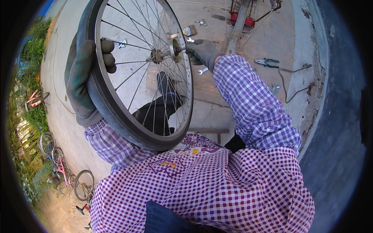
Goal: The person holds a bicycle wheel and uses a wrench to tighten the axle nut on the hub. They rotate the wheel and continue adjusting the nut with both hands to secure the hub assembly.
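My gloved left hand (81,75) is closed around the tire and rim of a spoked bicycle wheel (153,142), held raised and tilted in front of me. Its fingertips show between the spokes. My gloved right hand (200,52) has its fingers curled at the axle, on the right side of the wheel, beside a round metal part (174,54). The central hub (156,56) shows behind the spokes. Past the wheel, a spanner (202,71) lies on a wooden board, and my dark-clad leg shows through the spokes.
Pliers (266,62), a bent metal rod (291,92) and a paintbrush (189,31) lie on the ground. A bicycle frame (241,17) with red parts is at the top. Bicycles (60,167) and plants (23,73) line the left; a concrete edge runs along the right.
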`<state>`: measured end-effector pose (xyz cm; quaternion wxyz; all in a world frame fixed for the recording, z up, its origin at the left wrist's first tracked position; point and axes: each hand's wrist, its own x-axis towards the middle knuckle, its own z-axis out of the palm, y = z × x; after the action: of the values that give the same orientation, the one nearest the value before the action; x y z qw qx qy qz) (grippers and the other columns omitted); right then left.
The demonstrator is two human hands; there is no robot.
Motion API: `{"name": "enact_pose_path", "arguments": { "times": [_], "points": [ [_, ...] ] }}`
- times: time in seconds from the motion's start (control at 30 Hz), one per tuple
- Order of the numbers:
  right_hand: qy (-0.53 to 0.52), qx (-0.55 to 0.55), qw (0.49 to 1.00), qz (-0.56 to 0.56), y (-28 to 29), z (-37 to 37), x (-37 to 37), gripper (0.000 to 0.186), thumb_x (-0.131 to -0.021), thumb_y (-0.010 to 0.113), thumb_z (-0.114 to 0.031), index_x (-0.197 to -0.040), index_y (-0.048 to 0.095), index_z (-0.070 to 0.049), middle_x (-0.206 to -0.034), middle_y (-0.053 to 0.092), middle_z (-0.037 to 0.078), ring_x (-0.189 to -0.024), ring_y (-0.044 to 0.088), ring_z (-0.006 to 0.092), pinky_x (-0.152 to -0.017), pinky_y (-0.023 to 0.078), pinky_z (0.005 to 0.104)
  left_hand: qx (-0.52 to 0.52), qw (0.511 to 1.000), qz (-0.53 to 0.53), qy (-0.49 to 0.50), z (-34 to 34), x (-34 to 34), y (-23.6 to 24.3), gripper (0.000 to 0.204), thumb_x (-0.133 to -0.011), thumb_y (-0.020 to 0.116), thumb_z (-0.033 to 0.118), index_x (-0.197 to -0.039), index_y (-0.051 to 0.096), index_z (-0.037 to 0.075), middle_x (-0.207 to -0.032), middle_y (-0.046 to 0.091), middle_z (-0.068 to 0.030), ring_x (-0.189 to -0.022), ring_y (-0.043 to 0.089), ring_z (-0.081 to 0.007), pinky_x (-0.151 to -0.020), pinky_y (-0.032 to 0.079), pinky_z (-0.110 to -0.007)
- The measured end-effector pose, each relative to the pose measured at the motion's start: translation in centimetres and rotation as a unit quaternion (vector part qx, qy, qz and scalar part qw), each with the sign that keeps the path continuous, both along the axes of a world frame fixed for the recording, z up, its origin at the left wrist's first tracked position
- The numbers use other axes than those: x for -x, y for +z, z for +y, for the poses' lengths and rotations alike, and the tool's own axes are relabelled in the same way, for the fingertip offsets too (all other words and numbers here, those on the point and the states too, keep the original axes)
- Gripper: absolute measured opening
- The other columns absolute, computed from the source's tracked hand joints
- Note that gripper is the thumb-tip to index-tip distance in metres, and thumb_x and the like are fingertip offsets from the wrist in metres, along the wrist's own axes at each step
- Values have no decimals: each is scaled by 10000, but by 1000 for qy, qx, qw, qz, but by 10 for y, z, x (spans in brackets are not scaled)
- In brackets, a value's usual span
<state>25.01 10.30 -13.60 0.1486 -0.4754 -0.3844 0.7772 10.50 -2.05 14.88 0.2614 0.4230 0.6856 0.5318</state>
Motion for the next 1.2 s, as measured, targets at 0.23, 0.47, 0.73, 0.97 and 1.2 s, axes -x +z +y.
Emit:
{"name": "enact_pose_path", "arguments": {
  "times": [0.23,0.47,0.73,0.97,1.2],
  "points": [
    [-1,-16,1000,1,3,-4,5,260,-1038,671,-298,-1053,709,-41,-844,690,46,-649,636,134,-605,559,295,4,1000,-5,8,-3,5,3,490,-995,665,373,-1299,646,-12,-970,736,-86,-772,644,-116,-696,525,-266],
    [2,-8,1000,0,2,-5,8,271,-1052,639,-291,-1066,720,-34,-868,698,51,-692,630,117,-649,560,286,-4,999,43,-6,-2,5,3,573,-993,673,396,-1397,610,-7,-986,739,-97,-827,679,-128,-736,545,-271],
    [4,-2,1000,6,3,-6,10,237,-1055,647,-274,-1043,688,-41,-842,685,49,-663,626,124,-562,525,287,13,999,30,-17,-5,13,6,632,-995,667,399,-1454,556,-20,-1013,733,-105,-841,676,-129,-756,557,-282],
    [2,-13,1000,1,5,-10,10,279,-1055,646,-325,-1034,702,-53,-849,692,46,-666,632,125,-577,537,293,13,999,28,-23,-8,15,7,654,-988,660,394,-1469,534,-30,-1016,730,-119,-846,676,-134,-753,559,-286],
    [6,1,1000,-14,13,-14,8,318,-1053,636,-360,-1028,713,-52,-853,692,39,-674,612,122,-626,541,292,7,999,41,-9,-12,13,7,661,-986,663,399,-1472,535,-29,-1022,735,-127,-845,682,-134,-742,560,-279]
  ]
}}
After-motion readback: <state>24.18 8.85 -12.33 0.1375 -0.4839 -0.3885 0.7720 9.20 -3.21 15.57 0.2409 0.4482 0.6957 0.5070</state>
